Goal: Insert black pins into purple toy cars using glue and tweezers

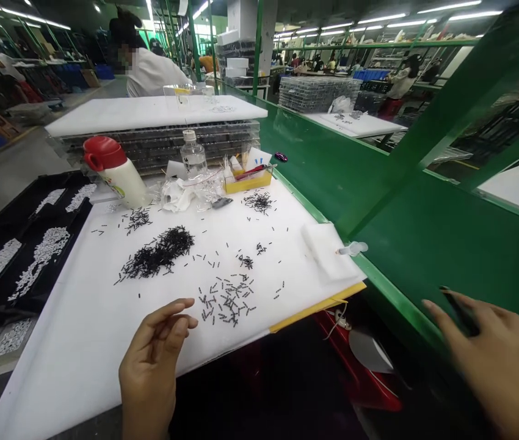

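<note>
My left hand (149,360) is raised over the front of the white board (90,330). Its fingers are curved, with a gap between thumb and forefinger and nothing visible in them. Just beyond it lie scattered small black rod-shaped pieces (229,302). A denser pile of black pieces (163,252) sits farther back to the left. At the right, over the green surface, my right hand (497,354) is closed on a dark slim tool (463,313); motion blur hides its exact kind. A white foam block (330,250) with a small clear plastic piece (352,249) lies between the hands.
Black trays (76,223) of small white pieces stand at left. A red-lidded bottle (124,177), a clear bottle (193,156), crumpled plastic (190,189) and a yellow box (248,181) line the back. A green beam (424,134) slants across the right. Ahead sits another person (156,73).
</note>
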### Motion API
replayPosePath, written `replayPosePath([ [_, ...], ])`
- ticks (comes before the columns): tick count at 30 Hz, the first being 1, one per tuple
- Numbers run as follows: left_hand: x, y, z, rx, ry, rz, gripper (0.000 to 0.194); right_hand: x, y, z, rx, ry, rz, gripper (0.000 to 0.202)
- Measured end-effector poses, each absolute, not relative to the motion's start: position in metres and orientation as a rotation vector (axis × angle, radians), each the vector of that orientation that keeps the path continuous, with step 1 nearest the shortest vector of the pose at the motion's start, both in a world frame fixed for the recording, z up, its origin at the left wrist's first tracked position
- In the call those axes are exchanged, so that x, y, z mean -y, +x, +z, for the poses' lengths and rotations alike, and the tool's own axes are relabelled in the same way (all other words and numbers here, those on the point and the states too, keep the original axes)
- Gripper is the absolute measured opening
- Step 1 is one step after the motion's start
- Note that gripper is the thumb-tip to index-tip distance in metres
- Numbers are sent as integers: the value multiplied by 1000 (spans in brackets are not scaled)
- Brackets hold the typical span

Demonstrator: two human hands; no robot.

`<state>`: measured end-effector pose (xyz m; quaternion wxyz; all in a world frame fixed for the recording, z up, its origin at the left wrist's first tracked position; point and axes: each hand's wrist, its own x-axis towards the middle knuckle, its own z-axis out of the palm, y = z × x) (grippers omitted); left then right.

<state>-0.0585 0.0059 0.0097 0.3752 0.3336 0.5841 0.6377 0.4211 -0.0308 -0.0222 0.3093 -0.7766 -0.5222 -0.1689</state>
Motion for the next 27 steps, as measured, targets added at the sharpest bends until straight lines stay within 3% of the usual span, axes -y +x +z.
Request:
replayPosePath([
  [2,-1,-52,15,-1564,860,1611,23,13,374,-13,1478,-1938,-415,54],
  [6,9,-59,16,-1638,868,1665,23,-10,301,-5,1652,-1502,-187,17],
  [8,10,-72,12,-1635,872,1728,27,-17,275,-3,1712,-1342,-71,10],
  [14,2,-85,19,-1709,906,1699,36,-53,234,-10,1757,-1390,158,27],
  [20,-8,-69,20,-1787,856,1641,49,-89,229,-43,1734,-1457,72,52],
  [27,3,-74,23,-1793,810,1830,40,-96,234,-66,1721,-1513,2,48],
])
